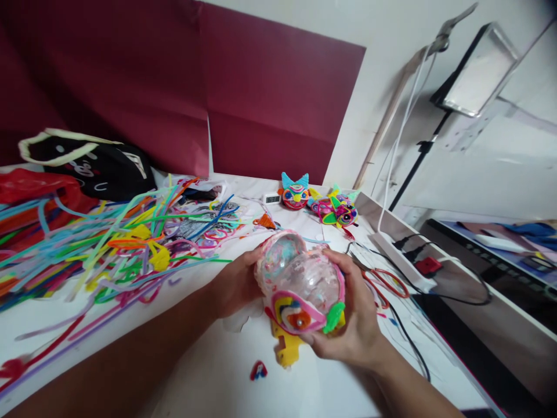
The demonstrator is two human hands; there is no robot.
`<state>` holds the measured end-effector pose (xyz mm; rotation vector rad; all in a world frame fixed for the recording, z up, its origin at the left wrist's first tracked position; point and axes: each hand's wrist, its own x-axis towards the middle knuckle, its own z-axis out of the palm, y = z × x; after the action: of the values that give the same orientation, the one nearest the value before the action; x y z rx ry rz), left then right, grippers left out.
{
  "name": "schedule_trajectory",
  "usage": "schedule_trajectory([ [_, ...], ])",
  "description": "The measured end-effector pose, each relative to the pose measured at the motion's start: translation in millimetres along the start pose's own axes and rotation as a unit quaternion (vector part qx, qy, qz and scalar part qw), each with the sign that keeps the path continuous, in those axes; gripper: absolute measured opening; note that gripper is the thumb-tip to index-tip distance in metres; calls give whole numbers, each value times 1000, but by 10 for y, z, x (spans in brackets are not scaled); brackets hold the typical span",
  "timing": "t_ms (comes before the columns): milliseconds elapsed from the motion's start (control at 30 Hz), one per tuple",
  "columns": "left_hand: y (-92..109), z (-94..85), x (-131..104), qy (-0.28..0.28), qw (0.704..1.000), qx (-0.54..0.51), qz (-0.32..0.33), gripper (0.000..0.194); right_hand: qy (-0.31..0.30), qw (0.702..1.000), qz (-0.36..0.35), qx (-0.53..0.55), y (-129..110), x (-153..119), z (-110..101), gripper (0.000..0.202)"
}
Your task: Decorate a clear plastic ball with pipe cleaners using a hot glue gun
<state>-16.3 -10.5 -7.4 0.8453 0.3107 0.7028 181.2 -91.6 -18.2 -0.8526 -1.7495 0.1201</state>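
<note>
Both my hands hold a round, hollow craft ball [315, 276] above the white table. It is see-through plastic with pink fuzzy edging, a large eye of coloured pipe cleaner and a green tuft. My left hand [239, 284] is closed around its left side, at a rounded part with a pale fuzzy rim. My right hand [359, 325] grips the right side, thumb and fingers wrapped around it. Underneath, a yellow plastic object [288, 351] is partly hidden by the ball. A small red, white and blue pipe-cleaner piece [258, 370] lies nearer me.
Many loose pipe cleaners [130, 244] spread across the left. Two finished-looking animal heads [296, 194] and a small digital display [272, 198] stand at the back. Orange-handled scissors [387, 281], black cables and a power strip [404, 264] are at right. A black bag [100, 168] sits back left.
</note>
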Motion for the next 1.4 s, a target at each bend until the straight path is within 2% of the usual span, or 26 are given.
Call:
schedule_trajectory([
  [200,69,-50,-7,-12,995,97,28,45,-41,996,-47,-61,13,33,-45,98],
  [467,117,-136,-64,33,984,172,16,45,-83,983,-110,-118,34,62,-71,96],
  [533,107,-157,-66,30,983,180,19,43,-86,981,-118,-130,38,63,-74,95],
  [733,99,-58,-76,43,975,219,8,48,-96,976,-125,-147,36,62,-73,93],
  [833,91,-7,-88,46,976,212,4,48,-102,975,-125,-150,24,68,-77,92],
  [1000,38,-45,-75,17,984,174,24,42,-110,973,-131,-158,11,79,-93,93],
  [1200,25,-61,-66,31,979,201,30,41,-113,973,-125,-160,6,78,-81,91],
  [1400,30,-80,-71,21,979,201,32,39,-112,975,-113,-158,10,69,-74,90],
])
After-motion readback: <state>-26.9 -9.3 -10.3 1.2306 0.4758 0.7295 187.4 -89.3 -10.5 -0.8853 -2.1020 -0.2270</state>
